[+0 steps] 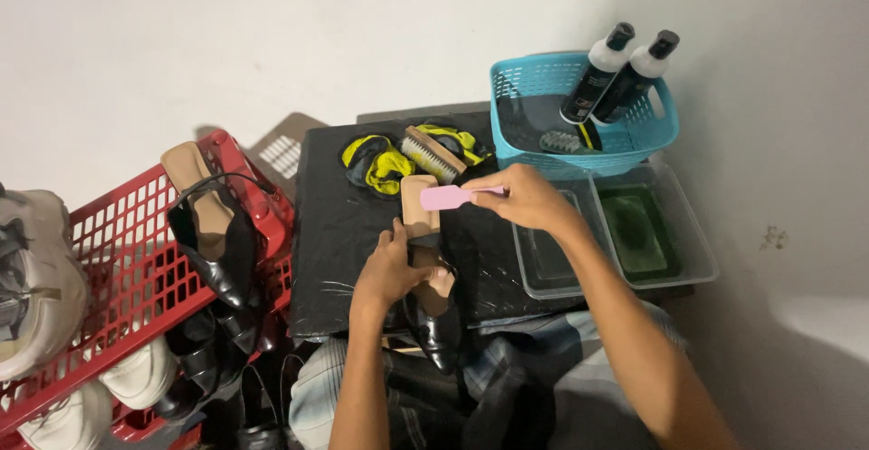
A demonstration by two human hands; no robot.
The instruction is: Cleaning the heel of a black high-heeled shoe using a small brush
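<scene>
Pink plastic brush handle point(445, 197) sits pinched in your right hand point(529, 198), fingers closed around its right end, the handle pointing left over the shoe. Your left hand point(391, 272) is closed on a black heeled shoe point(429, 296), thumb and fingers wrapped over its upper; the tan insole shows just above your knuckles, directly under the pink handle. Shoe rests at the near edge of the black table top point(344, 233), toe toward your lap. Beyond the grip: a wooden bristle brush point(433, 154) between yellow-and-black cloths point(378, 163). Right of your right hand, two clear trays point(697, 242), one holding a green pad. Behind them, a teal basket point(579, 88) with two dark bottles. Far left, a red crate point(127, 269) of shoes.
</scene>
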